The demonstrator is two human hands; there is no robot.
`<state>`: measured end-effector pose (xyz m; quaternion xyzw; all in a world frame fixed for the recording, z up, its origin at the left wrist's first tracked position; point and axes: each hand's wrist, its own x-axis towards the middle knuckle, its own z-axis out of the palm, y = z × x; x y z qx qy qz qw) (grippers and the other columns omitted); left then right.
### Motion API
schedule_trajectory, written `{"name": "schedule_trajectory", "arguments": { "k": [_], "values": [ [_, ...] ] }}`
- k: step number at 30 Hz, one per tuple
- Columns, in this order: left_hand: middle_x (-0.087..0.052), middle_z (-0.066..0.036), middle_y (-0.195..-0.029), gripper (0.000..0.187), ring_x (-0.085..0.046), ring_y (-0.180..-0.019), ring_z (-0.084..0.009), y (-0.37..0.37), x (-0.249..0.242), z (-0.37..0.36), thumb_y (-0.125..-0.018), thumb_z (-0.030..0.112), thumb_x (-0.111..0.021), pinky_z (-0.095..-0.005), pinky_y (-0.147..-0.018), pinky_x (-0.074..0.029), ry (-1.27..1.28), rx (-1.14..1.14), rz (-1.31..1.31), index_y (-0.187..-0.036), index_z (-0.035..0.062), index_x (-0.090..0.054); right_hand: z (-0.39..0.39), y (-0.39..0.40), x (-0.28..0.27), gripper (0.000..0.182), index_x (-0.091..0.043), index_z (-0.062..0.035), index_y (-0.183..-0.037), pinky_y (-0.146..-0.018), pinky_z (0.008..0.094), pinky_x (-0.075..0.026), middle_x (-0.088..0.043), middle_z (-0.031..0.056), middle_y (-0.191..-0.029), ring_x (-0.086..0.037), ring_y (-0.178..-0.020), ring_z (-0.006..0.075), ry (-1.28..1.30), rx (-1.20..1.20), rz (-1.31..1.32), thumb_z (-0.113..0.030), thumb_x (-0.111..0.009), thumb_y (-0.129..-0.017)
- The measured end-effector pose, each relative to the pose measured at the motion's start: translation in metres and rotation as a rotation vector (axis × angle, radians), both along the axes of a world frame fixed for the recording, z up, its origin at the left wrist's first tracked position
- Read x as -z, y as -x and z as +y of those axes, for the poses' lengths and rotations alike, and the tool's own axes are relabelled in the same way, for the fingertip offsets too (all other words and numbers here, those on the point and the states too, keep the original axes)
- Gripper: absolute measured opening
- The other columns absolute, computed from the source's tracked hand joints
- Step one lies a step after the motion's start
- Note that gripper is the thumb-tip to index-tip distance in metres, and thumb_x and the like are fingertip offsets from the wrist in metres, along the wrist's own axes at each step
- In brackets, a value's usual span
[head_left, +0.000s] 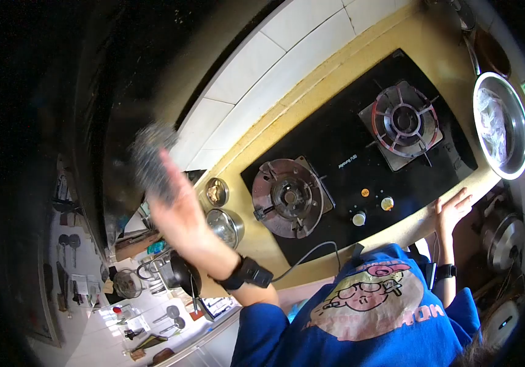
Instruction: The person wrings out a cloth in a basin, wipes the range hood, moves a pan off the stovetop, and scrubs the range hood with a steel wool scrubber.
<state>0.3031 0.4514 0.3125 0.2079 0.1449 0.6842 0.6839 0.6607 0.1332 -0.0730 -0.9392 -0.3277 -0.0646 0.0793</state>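
Note:
My left hand (pixel 182 211) is raised at the left, its fingers closed round a dark grey steel-wool scrubber (pixel 155 160) that is smeared by motion. In this view the scrubber overlaps a black surface (pixel 106 85) and the edge of the white wall tiles (pixel 213 125). My right hand (pixel 454 211) rests on the counter's front edge beside the stove, palm down and fingers stretched out. Between my hands lies a black two-burner gas stove (pixel 330 183), with a left burner (pixel 289 194), a right burner (pixel 405 119) and two knobs at its front.
Right of the stove sits a steel pan (pixel 483 113) with crumpled clear plastic inside. A small bowl (pixel 216 192) and a steel pot (pixel 229 225) stand to the left. Past them are a dark pan (pixel 183 272) and several utensils. A cable (pixel 311 248) hangs over the counter's front.

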Motion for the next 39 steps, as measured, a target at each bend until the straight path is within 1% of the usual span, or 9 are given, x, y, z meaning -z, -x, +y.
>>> {"name": "schedule_trajectory", "arguments": {
  "k": [1,4,7,12,20,23,26,34,39],
  "values": [
    [-0.036,-0.028,-0.13,0.054,-0.047,-0.113,-0.035,-0.021,-0.024,-0.019,-0.093,0.024,-0.038,-0.0411,-0.091,-0.045,0.049,-0.198,-0.082,-0.135,-0.0038,-0.018,-0.001,0.0,0.0,0.09,-0.008,0.0029,-0.139,-0.103,0.0555,-0.013,-0.012,0.0385,-0.135,-0.014,-0.127,0.0498,0.001,-0.001,-0.003,-0.034,-0.058,-0.074],
    [-0.032,-0.024,-0.134,0.061,-0.047,-0.113,-0.0344,0.012,-0.044,-0.043,-0.093,0.03,-0.037,-0.0406,-0.092,-0.044,-0.188,0.052,-0.062,-0.138,-0.0005,-0.01,0.0,-0.002,0.001,0.09,-0.008,0.0029,-0.139,-0.103,0.0551,-0.013,-0.013,0.0387,-0.135,-0.014,-0.127,0.0498,0.007,-0.012,-0.005,-0.034,-0.059,-0.074],
    [-0.037,-0.029,-0.128,0.056,-0.049,-0.11,-0.034,0.008,-0.041,-0.036,-0.087,0.007,-0.048,-0.0389,-0.089,-0.048,-0.1,-0.138,0.021,-0.132,-0.0093,-0.019,-0.001,-0.002,0.004,0.089,-0.009,0.0028,-0.138,-0.103,0.0549,-0.014,-0.014,0.0386,-0.134,-0.016,-0.126,0.0497,0.006,-0.026,0.001,-0.035,-0.059,-0.074],
    [-0.047,-0.027,-0.119,0.036,-0.053,-0.104,-0.0338,0.009,0.011,0.021,-0.09,0.004,-0.043,-0.037,-0.088,-0.05,-0.007,0.047,0.215,-0.12,-0.0135,-0.035,-0.001,-0.003,0.004,0.087,-0.014,0.0015,-0.138,-0.101,0.0546,-0.018,-0.019,0.0379,-0.133,-0.023,-0.121,0.0498,-0.018,-0.015,-0.047,-0.034,-0.06,-0.073],
    [-0.035,-0.028,-0.131,0.053,-0.05,-0.109,-0.0352,0.038,-0.044,-0.043,-0.093,0.022,-0.038,-0.0404,-0.09,-0.046,-0.145,0.218,-0.077,-0.134,-0.0062,-0.019,-0.004,-0.005,0.009,0.088,-0.013,0.004,-0.137,-0.101,0.055,-0.017,-0.019,0.0385,-0.132,-0.021,-0.124,0.049,0.031,-0.011,-0.037,-0.036,-0.058,-0.074],
    [-0.041,-0.029,-0.123,0.046,-0.05,-0.106,-0.0341,0.049,-0.059,-0.056,-0.083,0.002,-0.051,-0.0361,-0.088,-0.048,-0.121,-0.272,0.1,-0.123,-0.0137,-0.033,-0.005,-0.006,0.012,0.089,-0.012,0.0034,-0.138,-0.101,0.0565,-0.016,-0.019,0.0379,-0.133,-0.021,-0.124,0.049,0.023,-0.028,-0.039,-0.039,-0.058,-0.074],
    [-0.041,-0.03,-0.123,0.045,-0.049,-0.108,-0.0341,0.051,-0.058,-0.049,-0.084,0.001,-0.05,-0.0369,-0.089,-0.047,-0.183,-0.135,0.17,-0.122,-0.0152,-0.032,-0.003,-0.005,0.008,0.09,-0.011,0.0035,-0.138,-0.1,0.0572,-0.017,-0.019,0.0384,-0.132,-0.021,-0.124,0.0496,-0.007,-0.04,-0.046,-0.038,-0.059,-0.074],
    [-0.04,-0.029,-0.125,0.044,-0.05,-0.107,-0.0351,0.037,-0.039,-0.028,-0.09,0.007,-0.042,-0.042,-0.091,-0.046,0.165,-0.106,-0.08,-0.127,-0.0125,-0.027,-0.003,-0.005,0.008,0.089,-0.01,0.0037,-0.138,-0.1,0.0576,-0.017,-0.018,0.0389,-0.132,-0.021,-0.123,0.0501,0.002,-0.051,-0.036,-0.036,-0.059,-0.075],
    [-0.048,-0.031,-0.115,0.031,-0.055,-0.103,-0.0326,0.051,0.021,0.025,-0.091,0.006,-0.039,-0.0368,-0.088,-0.05,-0.029,0.072,0.146,-0.114,-0.0147,-0.041,-0.006,-0.007,0.014,0.089,-0.011,0.0037,-0.137,-0.1,0.057,-0.018,-0.017,0.0386,-0.133,-0.019,-0.124,0.0506,-0.028,-0.043,-0.047,-0.039,-0.059,-0.075]
  ]
}}
